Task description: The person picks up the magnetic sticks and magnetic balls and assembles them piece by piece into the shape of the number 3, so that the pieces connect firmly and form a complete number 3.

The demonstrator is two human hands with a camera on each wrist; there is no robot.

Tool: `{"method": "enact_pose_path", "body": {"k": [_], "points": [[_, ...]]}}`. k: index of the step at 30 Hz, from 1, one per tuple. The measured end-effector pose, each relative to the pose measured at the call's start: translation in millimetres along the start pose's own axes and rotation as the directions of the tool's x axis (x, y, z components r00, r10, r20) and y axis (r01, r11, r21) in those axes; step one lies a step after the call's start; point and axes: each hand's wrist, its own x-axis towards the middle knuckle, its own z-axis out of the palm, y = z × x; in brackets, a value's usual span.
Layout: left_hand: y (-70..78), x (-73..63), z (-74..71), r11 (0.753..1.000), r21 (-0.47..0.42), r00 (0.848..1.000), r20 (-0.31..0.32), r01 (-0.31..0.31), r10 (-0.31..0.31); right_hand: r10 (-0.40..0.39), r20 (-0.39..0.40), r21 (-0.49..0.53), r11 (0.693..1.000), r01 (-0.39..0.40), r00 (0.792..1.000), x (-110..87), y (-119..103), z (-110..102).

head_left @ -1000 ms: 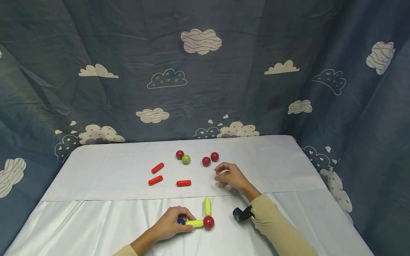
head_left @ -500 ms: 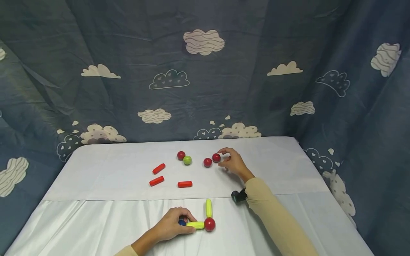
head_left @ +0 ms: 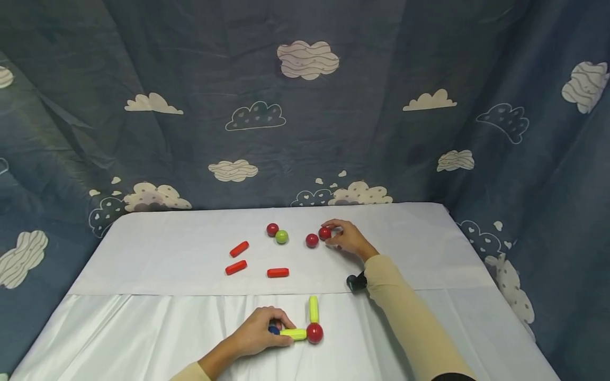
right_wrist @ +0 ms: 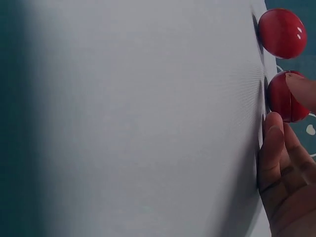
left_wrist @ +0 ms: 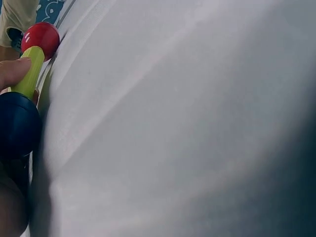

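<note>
My left hand [head_left: 261, 333] pinches a yellow stick [head_left: 293, 334] low on the table. One end of this stick meets a blue ball [left_wrist: 19, 124], partly hidden by the hand in the head view; the other meets a red ball [head_left: 314, 333]. A second yellow stick [head_left: 313, 309] points away from that ball toward the back. Farther back, my right hand [head_left: 349, 238] has its fingers around another red ball [right_wrist: 281, 101], which still sits on the cloth. One digit lies across its face in the right wrist view. Another red ball [head_left: 312, 241] is just left of it.
A red ball [head_left: 272, 229] and a green ball [head_left: 281, 236] sit together at the back. Red sticks [head_left: 278, 272] lie scattered left of centre. White cloth [head_left: 143, 264] covers the table, and a dark cloud-print curtain [head_left: 200, 69] hangs behind.
My right hand has gone from mid-table back to the rear red ball and closed its fingers around it. The left hand keeps its hold on the yellow stick.
</note>
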Motion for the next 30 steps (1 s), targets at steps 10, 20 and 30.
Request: {"method": "enact_pose_path", "body": {"k": [10,20,30], "points": [[1.2,0.7,1.5,1.000,-0.009,1.000,0.002,-0.006,0.006,0.001,-0.034,-0.076,0.997,-0.003,0.999,-1.9,-1,-1],[1.4,-0.9,2.4,1.000,-0.017,1.000,-0.007,0.014,-0.014,-0.015,-0.073,-0.088,0.996,0.008,0.997,-1.6,-3,5],[2.3,0.4,2.7,1.000,-0.025,1.000,0.000,0.013,-0.014,0.039,-0.100,0.000,0.999,-0.039,0.994,-11.0,-1,5]]}}
